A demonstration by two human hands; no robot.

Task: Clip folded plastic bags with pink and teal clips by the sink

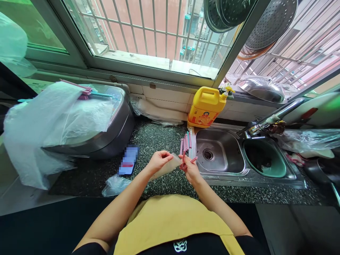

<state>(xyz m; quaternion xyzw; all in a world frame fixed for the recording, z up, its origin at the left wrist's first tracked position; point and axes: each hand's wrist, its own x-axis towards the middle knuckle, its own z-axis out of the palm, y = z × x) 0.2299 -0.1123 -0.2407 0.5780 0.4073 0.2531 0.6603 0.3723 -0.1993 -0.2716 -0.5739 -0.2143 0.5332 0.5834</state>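
Low over the counter, my left hand (158, 162) pinches one edge of a translucent plastic bag (166, 169). My right hand (191, 170) is closed on pink stick-shaped bag clips (183, 165), whose ends poke out past the fingers. The bag's other side reaches these fingers, but whether they grip it too is hard to see. Just beyond my right hand, several more pink and pale bag clips (186, 142) lie by the sink's left rim. Nearer my left forearm are a crumpled clear bag (115, 185) and a blurred-out blue phone-like item (128, 161).
A steel sink (220, 150) is at right, with a green basin (281, 168) and a faucet (261, 125). Behind it stands a yellow jug (206, 108). Plastic bags (53, 117) cover a dark appliance (114, 147) at left. A pan (321, 171) sits far right.
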